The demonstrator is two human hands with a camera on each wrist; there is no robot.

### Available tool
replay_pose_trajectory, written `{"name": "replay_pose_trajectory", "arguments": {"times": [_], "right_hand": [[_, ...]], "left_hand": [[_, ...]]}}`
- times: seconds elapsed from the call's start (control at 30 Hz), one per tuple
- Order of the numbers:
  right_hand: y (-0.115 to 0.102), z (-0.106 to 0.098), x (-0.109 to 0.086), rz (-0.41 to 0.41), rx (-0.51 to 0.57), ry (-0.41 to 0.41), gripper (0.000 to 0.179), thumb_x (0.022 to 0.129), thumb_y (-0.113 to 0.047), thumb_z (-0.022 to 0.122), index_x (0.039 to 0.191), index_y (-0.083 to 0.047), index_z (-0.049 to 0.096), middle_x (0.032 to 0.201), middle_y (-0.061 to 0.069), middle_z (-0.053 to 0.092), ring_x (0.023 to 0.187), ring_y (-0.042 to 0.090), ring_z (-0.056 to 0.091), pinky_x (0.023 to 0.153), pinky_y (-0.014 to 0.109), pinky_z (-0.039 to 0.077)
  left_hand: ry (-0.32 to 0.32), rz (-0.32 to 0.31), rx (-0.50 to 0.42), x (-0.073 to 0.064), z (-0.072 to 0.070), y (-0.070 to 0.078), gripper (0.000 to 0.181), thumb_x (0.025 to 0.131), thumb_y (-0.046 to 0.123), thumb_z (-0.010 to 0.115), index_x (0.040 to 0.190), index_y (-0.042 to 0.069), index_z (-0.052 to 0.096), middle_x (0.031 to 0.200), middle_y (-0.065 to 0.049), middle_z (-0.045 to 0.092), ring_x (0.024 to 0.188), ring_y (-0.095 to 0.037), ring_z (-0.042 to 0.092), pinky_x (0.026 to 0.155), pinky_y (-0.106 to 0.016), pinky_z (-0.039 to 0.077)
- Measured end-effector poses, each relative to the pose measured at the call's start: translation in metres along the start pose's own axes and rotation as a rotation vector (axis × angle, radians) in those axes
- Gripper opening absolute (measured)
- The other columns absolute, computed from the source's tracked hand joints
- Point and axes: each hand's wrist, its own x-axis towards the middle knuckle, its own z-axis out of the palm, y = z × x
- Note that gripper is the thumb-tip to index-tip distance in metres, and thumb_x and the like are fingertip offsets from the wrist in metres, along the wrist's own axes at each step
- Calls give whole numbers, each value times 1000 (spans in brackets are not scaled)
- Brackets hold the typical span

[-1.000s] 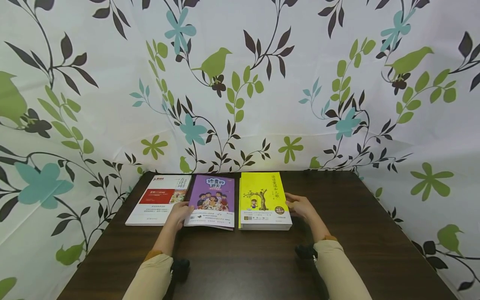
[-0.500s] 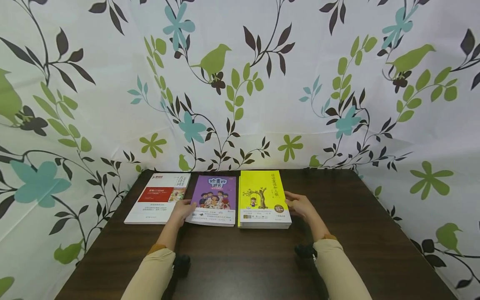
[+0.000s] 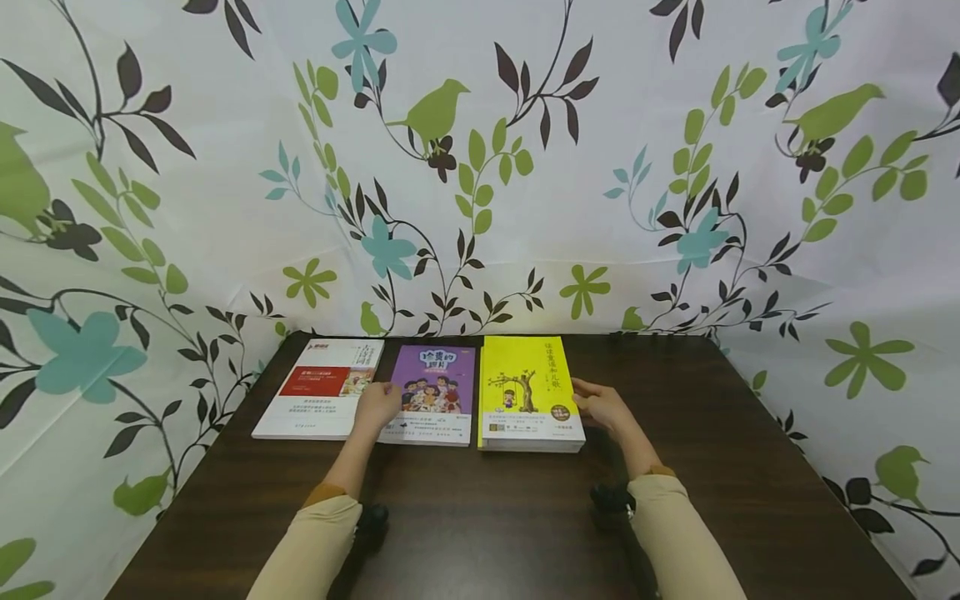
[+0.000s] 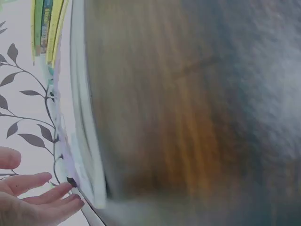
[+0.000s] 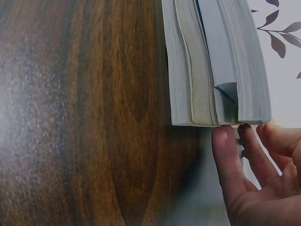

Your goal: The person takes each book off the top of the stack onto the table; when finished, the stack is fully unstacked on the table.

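Observation:
The purple-covered book [image 3: 437,387] lies on the dark table between two others. Over its left edge is my left hand [image 3: 377,407]; in the left wrist view the left hand [image 4: 37,200] has loosely extended fingers beside the book's corner, holding nothing. To the right, a yellow-covered book [image 3: 525,392] tops a thick stack. My right hand [image 3: 603,408] stands at the stack's right side. In the right wrist view, the fingertips [image 5: 225,137] touch the side of the stacked books [image 5: 216,70], fingers fairly straight. How the left fingertips meet the cover is hidden in the head view.
A white book [image 3: 318,392] with a red band lies at the left, close to the left hand. The dark wooden table [image 3: 480,517] extends in front of the books. Behind it hangs a leaf-and-bird patterned cloth [image 3: 480,250].
The purple book's raised front edge has come down flat, and the book has shifted slightly right, closer to the stack. My left hand has let go and risen a little; the right stays at the stack.

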Motion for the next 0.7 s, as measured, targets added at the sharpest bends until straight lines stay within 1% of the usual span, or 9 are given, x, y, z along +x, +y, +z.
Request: {"name": "replay_pose_trajectory", "arguments": {"times": [0.1, 0.17, 0.23, 0.3, 0.43, 0.57, 0.7], "right_hand": [[1, 0, 1, -2, 3, -1, 51, 101, -12, 51, 150, -10, 39, 141, 24, 51, 92, 20, 68, 87, 45, 55], [1, 0, 1, 0, 8, -2, 51, 101, -13, 51, 150, -10, 39, 141, 24, 51, 90, 19, 68, 87, 45, 56], [2, 0, 1, -1, 12, -4, 51, 101, -13, 52, 150, -10, 39, 141, 24, 51, 90, 19, 68, 87, 44, 56], [2, 0, 2, -3, 11, -3, 51, 101, -13, 52, 150, -10, 39, 140, 24, 52, 91, 20, 68, 87, 44, 56], [2, 0, 1, -7, 9, -7, 51, 101, -13, 51, 150, -10, 39, 140, 24, 52, 91, 20, 68, 87, 45, 56], [2, -1, 1, -1, 10, -7, 51, 101, -13, 51, 151, -11, 39, 140, 24, 52, 91, 20, 67, 87, 44, 55], [1, -1, 2, 8, 9, -7, 51, 101, -14, 51, 150, -12, 39, 141, 22, 52, 93, 22, 67, 89, 45, 54]], "left_hand": [[-6, 0, -12, 2, 2, 5, 48, 99, 18, 41, 130, -17, 51, 134, -34, 52, 126, -48, 49, 105, -55, 42], [-23, -18, -42, 2, 3, 7, 49, 100, 20, 42, 132, -16, 50, 136, -33, 51, 128, -47, 48, 105, -54, 42], [-39, -25, -50, 1, 3, 8, 50, 100, 22, 42, 133, -14, 50, 136, -32, 51, 128, -46, 48, 105, -54, 42], [-44, -34, -42, 0, 4, 9, 50, 100, 24, 42, 134, -12, 50, 137, -31, 51, 128, -45, 49, 104, -54, 43], [-28, -39, -22, -2, 6, 11, 50, 99, 24, 43, 134, -11, 51, 136, -31, 52, 128, -46, 49, 105, -53, 42], [-16, -23, -55, -3, 10, 14, 49, 99, 22, 48, 133, -13, 51, 135, -31, 53, 128, -46, 48, 107, -53, 40], [-33, -3, -88, -3, 16, 19, 50, 98, 24, 51, 132, -12, 52, 134, -30, 55, 128, -45, 49, 107, -53, 40]]}}
